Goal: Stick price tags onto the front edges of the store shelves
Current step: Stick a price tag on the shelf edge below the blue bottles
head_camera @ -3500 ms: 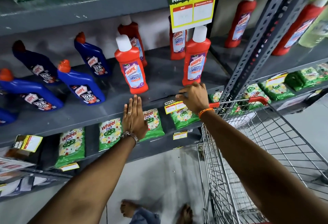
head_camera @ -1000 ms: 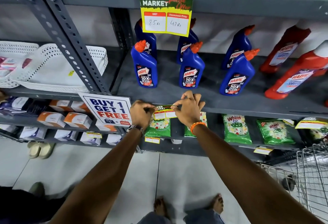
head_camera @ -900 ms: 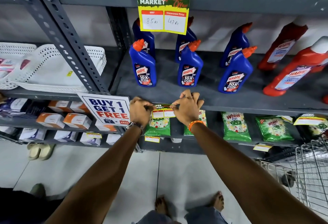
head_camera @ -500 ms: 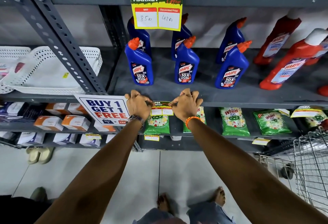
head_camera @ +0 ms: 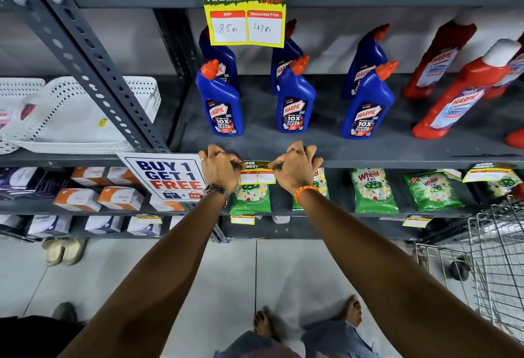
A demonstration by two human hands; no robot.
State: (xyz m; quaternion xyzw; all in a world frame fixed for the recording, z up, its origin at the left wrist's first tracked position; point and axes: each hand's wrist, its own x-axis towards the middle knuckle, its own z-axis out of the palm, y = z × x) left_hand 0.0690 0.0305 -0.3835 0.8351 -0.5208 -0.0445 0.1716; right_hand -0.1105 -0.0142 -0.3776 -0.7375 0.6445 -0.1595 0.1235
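Note:
A small green and yellow price tag (head_camera: pixel 257 173) with two white price boxes lies against the front edge of the grey middle shelf (head_camera: pixel 397 163). My left hand (head_camera: pixel 219 169) pinches its left upper corner and my right hand (head_camera: pixel 296 169) pinches its right upper corner, both with fingers curled. Blue Harpic bottles (head_camera: pixel 224 102) stand on the shelf just above the tag. A larger price tag (head_camera: pixel 245 13) reading 85 and 43 hangs from the upper shelf edge. Other small tags (head_camera: pixel 242 219) sit on the lower shelf edge.
A "Buy 1 Get 1 Free" sign (head_camera: pixel 167 176) hangs left of my left hand. Red Harpic bottles (head_camera: pixel 459 96) stand at the right, green Wheel packets (head_camera: pixel 373 190) below. White baskets (head_camera: pixel 76 119) sit left of the slotted upright (head_camera: pixel 93 59). A wire trolley (head_camera: pixel 496 258) stands at the right.
I have moved left from the red bottles to the blue ones. Over the last second both hands lifted the small tag slightly and now hold it against the shelf edge.

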